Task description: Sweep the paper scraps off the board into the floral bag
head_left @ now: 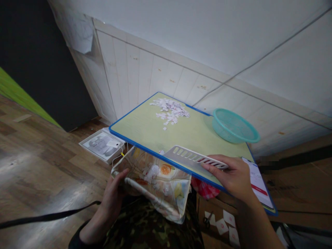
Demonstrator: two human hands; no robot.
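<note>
Slotted tool (pixel 185 159) clamped in right hand (pixel 234 173), tray (pixel 178 192) rim in left hand (pixel 116 188).
Tool is held by the right grip at desk (pixel 145 133) 6 o'clock edge; fruit-print tray is held at 7, loose scraps (pixel 150 173) inside. Paper pile (pixel 169 109) is spread at 11, teal basin (pixel 230 128) seated at 2.

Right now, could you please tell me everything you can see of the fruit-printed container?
The fruit-printed container is open-topped, with a pale rim; its material looks like thin plastic or coated cloth. Its fruit pattern includes an orange slice. Loose white paper scraps lie inside. It sits below the near blue edge of the tabletop, which partly hides its far side, and in front of the camouflage clothing. The left hand holds it at its left end. What supports its underside cannot be seen.
</note>
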